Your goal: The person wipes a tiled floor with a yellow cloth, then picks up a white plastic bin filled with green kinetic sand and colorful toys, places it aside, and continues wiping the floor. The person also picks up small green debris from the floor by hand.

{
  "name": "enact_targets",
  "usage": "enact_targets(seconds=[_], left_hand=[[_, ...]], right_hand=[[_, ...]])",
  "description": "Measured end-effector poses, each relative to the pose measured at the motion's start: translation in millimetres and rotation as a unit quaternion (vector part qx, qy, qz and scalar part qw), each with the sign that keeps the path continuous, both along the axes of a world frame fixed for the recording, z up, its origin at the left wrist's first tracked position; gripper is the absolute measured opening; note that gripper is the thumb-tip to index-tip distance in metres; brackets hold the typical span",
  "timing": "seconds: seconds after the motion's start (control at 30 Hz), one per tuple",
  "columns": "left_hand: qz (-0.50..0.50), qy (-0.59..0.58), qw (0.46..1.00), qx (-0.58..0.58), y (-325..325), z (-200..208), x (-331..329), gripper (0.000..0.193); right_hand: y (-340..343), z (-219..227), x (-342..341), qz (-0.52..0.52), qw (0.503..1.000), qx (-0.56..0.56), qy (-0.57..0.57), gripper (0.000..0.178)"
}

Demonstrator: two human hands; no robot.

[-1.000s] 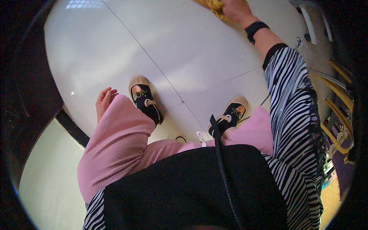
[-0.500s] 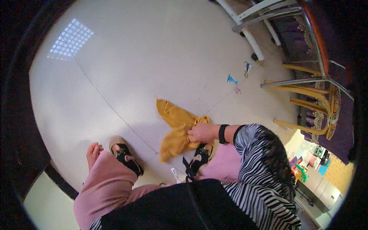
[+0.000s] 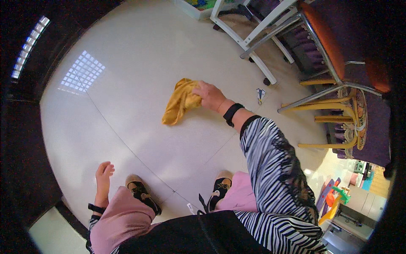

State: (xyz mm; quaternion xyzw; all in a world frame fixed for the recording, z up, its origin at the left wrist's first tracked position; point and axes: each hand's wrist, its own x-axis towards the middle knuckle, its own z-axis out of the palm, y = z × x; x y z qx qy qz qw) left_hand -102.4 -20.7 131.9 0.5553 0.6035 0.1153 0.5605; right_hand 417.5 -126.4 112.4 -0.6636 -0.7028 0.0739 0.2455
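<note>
A crumpled yellow cloth point(image 3: 179, 103) lies against the pale tiled floor, in front of my feet. My right hand point(image 3: 209, 95) is closed on its right end, with the arm stretched forward and a black band at the wrist. Part of the cloth is bunched under the fingers and hidden there. Off to the left, beside my knee, my left hand point(image 3: 104, 170) is held above the floor with loosely bent fingers and nothing in it.
Right of my hand lies a small blue-and-white scrap point(image 3: 260, 95). A white wheeled frame point(image 3: 258, 63) and a stool with yellow legs point(image 3: 330, 106) stand at the right, near an orange-backed chair point(image 3: 323, 38). Colourful toys point(image 3: 334, 194) are at the lower right.
My right hand has carried the cloth forward, away from my feet. More of my left hand and wrist shows beside the knee. The light-blue and pink scraps on the floor no longer show.
</note>
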Motion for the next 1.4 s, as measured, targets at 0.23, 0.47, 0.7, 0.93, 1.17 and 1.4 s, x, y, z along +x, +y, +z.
enact_targets(seconds=[0.23, 0.47, 0.7, 0.93, 1.17, 1.4], left_hand=[[-0.085, -0.056, 0.995, -0.002, 42, 14, 72, 0.019], [-0.258, 0.029, 0.957, -0.125, 12, 44, 123, 0.027], [-0.272, -0.126, 0.954, -0.027, 19, 57, 191, 0.065], [-0.258, -0.429, 0.859, -0.105, 15, 73, 262, 0.1], [-0.058, -0.625, 0.736, -0.255, 67, 135, 276, 0.05], [0.166, -0.507, 0.844, 0.05, 92, 146, 192, 0.043]], right_hand=[[10, 99, -36, 0.032, 0.975, 0.089, 0.199, 0.021], [6, 89, -75, -0.058, 0.803, -0.135, 0.578, 0.019], [16, 104, -69, -0.082, 0.646, -0.199, 0.733, 0.019], [54, 145, -111, -0.102, 0.688, -0.137, 0.706, 0.031], [99, 219, -140, -0.086, 0.788, -0.194, 0.578, 0.041], [79, 193, -116, -0.05, 0.886, -0.162, 0.432, 0.051]])
